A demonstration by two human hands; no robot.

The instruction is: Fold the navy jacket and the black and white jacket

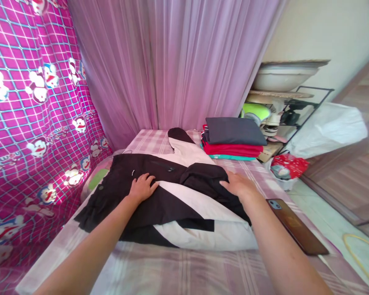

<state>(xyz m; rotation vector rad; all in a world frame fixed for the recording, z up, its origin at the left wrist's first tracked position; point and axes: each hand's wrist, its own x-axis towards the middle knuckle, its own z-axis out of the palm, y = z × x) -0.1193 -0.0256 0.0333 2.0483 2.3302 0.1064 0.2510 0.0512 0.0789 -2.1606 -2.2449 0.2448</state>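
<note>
A black and white jacket (184, 200) lies spread sideways on the bed, its hem toward the left and its bunched black hood (206, 178) toward the right. One sleeve (189, 149), white with a black end, stretches out toward the curtain. My left hand (143, 187) rests flat on the black body of the jacket, fingers apart. At the hood's right edge is my right hand (240, 185), thumb on top of the black cloth and the other fingers curled at its edge, partly hidden.
Folded clothes (233, 139) in grey, red and teal are stacked at the back right. A phone (297, 227) with a cable lies by the bed's right edge. Beyond stand a rack (315, 102) and a white bag (332, 127). Curtains (184, 61) hang behind and at left.
</note>
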